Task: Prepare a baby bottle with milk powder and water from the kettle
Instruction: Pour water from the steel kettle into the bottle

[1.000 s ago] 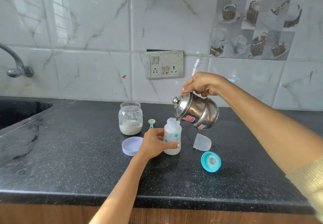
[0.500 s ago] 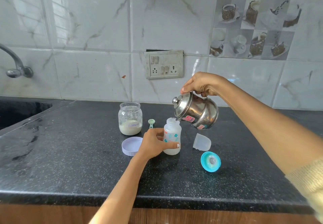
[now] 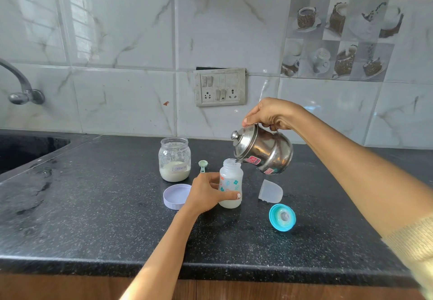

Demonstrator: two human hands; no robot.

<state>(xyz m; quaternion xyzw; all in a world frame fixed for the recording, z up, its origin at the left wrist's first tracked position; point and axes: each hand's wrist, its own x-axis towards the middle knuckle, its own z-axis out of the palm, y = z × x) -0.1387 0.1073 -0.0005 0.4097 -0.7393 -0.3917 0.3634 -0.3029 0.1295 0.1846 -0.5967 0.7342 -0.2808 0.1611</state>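
While right hand (image 3: 271,114) grips one kettle (image 3: 264,149) | left hand (image 3: 206,194) holds one bottle (image 3: 230,182)

Bright daylight, glossy tile glare, edges warped.

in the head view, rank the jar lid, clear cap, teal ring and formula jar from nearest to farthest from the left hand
1. Jar lid: just left of the left hand, nearly touching.
2. Formula jar: behind, to the left.
3. Clear cap: right, past the bottle.
4. Teal ring: front right.
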